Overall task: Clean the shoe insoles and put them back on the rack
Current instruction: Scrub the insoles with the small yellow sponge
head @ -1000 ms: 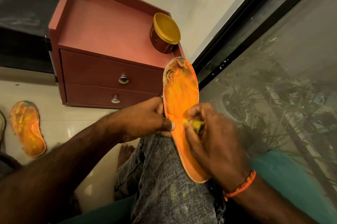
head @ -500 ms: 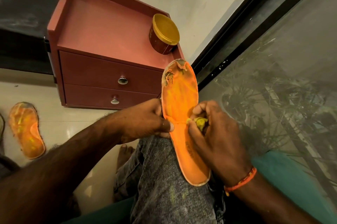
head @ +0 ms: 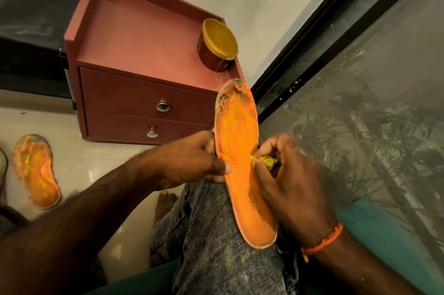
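An orange insole (head: 236, 141) with a torn, worn toe end stands tilted on my knee. My left hand (head: 192, 160) pinches its left edge at the middle. My right hand (head: 288, 179) grips a small yellow wad (head: 268, 162) and holds it against the insole's right edge. A second orange insole (head: 36, 172), smeared with yellow, lies flat on the floor at the far left.
A dark red two-drawer cabinet (head: 144, 107) stands ahead against the wall, with a brown tub with a yellow lid (head: 217, 45) on its top. A dark-framed glass pane (head: 348, 102) runs along the right. My grey-jeaned leg (head: 216, 246) and bare foot (head: 165, 201) are below.
My right hand with the yellow wad has slid from the insole's middle out to its right edge. The left hand keeps its hold; the insole barely moves.
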